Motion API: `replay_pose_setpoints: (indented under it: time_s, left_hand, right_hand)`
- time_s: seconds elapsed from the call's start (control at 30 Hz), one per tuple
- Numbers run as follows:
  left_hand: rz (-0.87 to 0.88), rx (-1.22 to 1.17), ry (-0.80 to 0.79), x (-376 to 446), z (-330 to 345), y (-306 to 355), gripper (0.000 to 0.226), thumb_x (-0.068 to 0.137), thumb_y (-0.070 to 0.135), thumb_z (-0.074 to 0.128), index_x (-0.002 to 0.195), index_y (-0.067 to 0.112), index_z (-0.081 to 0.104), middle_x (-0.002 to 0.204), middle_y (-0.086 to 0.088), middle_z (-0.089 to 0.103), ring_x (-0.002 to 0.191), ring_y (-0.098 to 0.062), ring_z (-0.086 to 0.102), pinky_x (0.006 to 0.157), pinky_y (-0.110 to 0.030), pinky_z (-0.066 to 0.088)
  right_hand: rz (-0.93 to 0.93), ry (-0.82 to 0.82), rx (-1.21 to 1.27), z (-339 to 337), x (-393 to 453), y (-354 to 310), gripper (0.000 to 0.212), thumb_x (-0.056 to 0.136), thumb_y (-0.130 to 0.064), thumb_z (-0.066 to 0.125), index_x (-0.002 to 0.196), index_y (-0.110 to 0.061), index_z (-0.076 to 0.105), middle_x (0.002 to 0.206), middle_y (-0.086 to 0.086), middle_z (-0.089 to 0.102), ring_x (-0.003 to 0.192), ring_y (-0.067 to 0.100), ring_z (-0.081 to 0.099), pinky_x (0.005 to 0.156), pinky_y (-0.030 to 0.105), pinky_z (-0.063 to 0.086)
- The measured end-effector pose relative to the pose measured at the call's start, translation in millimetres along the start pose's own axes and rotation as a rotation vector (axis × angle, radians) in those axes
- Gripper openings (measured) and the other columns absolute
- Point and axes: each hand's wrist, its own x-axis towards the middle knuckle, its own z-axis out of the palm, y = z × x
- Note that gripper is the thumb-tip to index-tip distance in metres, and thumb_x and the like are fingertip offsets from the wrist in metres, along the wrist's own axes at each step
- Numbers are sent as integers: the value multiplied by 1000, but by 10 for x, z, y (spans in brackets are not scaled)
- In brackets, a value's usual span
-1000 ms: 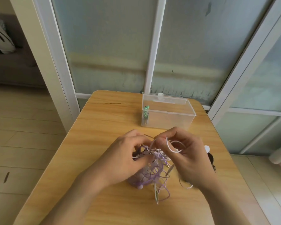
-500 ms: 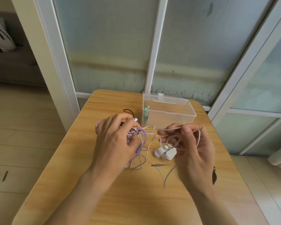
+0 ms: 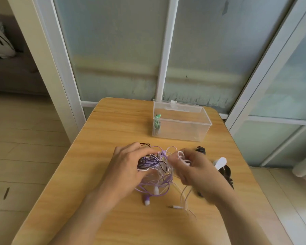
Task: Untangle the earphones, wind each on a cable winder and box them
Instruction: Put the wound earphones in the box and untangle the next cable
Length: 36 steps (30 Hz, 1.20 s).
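well, the wooden table (image 3: 113,218) fills the lower half of the head view, its far edge set against frosted glass panels (image 3: 113,50) in white frames. towards that far edge stands a clear plastic box (image 3: 181,124) with its lid tipped open behind it, and a green wound earphone (image 3: 157,122) stands against the inside of its left wall.

nearer the person, about mid-table, both hands meet over a tangle of earphones (image 3: 156,167) (purple, white and black cords all knotted through each other). the left hand (image 3: 129,167) has its fingers curled round the left side of the bundle, gripping it where black and purple strands bunch together. the right hand (image 3: 194,172) is blurred, yet its fingertips plainly pinch a white cord loop (image 3: 181,156) at the right side of the tangle. purple loops hang below the hands onto the table, ending in a purple earbud (image 3: 146,199) that lies on the wood. just right of it a white cord trails down to a white audio jack plug (image 3: 176,207), also resting on the table.

beyond the right hand lie a white cable winder (image 3: 221,162) and, touching it, a dark one (image 3: 226,174); another dark piece (image 3: 200,150) sits a little further back, too small to tell what it is.
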Motion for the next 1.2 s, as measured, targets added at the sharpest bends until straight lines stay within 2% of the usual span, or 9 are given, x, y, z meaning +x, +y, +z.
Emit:
replay_pose_setpoints:
  time_s: [0.13, 0.23, 0.33, 0.43, 0.57, 0.77, 0.87, 1.0, 1.2]
  left_hand:
    - [-46, -85, 158, -4, 17, 11, 46, 75, 13, 80, 111, 39, 67, 90, 14, 54, 83, -18, 59, 78, -36, 50]
    - [-118, -167, 276, -12, -22, 30, 43, 76, 4, 81, 110, 28, 72, 94, 13, 53, 86, -6, 60, 80, -12, 45]
    - [-99, -244, 104, -38, -131, 88, 48, 74, 2, 73, 114, 28, 68, 105, 9, 53, 94, 1, 58, 82, -2, 38]
    - [-188, -263, -139, -61, -223, 146, 25, 71, 30, 61, 94, 31, 71, 96, 13, 57, 86, -3, 58, 76, -13, 41]
    - [-172, 22, 142, -101, -166, 125, 44, 78, 59, 54, 57, 22, 68, 78, 9, 56, 77, -13, 55, 74, -35, 47]
    - [-102, -144, 150, -106, -84, 224, 39, 71, 50, 68, 107, 33, 70, 117, 14, 50, 115, -8, 52, 101, -29, 42]
    - [-67, -269, 105, -90, -26, 233, 23, 76, 26, 71, 98, 26, 76, 107, 18, 64, 110, -7, 58, 95, -25, 46]
    - [-200, -378, 131, -72, -67, 255, 18, 80, 11, 73, 88, 26, 77, 89, 17, 70, 91, -3, 65, 81, -14, 45]
    - [-272, -267, 102, -31, -156, 218, 25, 71, 20, 77, 91, 35, 72, 90, 21, 65, 89, -1, 58, 69, -9, 39]
  right_hand:
    - [-36, -92, -254, -16, -37, -21, 18, 89, -36, 72, 87, -18, 69, 72, -6, 67, 60, 4, 58, 58, 22, 45]
    - [-97, -80, -307, -39, -43, -30, 20, 93, -34, 68, 80, -18, 68, 73, -4, 67, 62, 5, 57, 61, 22, 44]
    - [-139, -27, -182, -13, -29, -32, 21, 97, -32, 64, 82, -18, 69, 70, -6, 70, 63, 2, 60, 65, 22, 48]
    - [-200, 68, -141, -3, -4, -6, 18, 96, -26, 66, 81, -17, 71, 66, -6, 69, 64, 5, 63, 69, 27, 51]
    - [-335, 169, -225, 51, -10, 15, 16, 91, -20, 69, 76, -19, 74, 70, -9, 71, 65, 15, 63, 64, 35, 52]
    - [-446, 122, -146, 124, -9, 71, 11, 95, -34, 66, 87, -31, 72, 71, 6, 67, 66, 32, 57, 61, 47, 48]
    - [-498, 120, -123, 164, -23, 65, 17, 94, -48, 63, 93, -34, 72, 66, 14, 62, 60, 34, 50, 56, 45, 43]
    - [-554, 244, -121, 119, -9, 56, 11, 94, -39, 68, 91, -30, 75, 65, 7, 67, 59, 30, 57, 58, 43, 47]
    - [-771, 469, -229, 133, -29, 33, 11, 92, -22, 70, 91, -13, 78, 73, -12, 72, 57, 4, 62, 54, 22, 48]
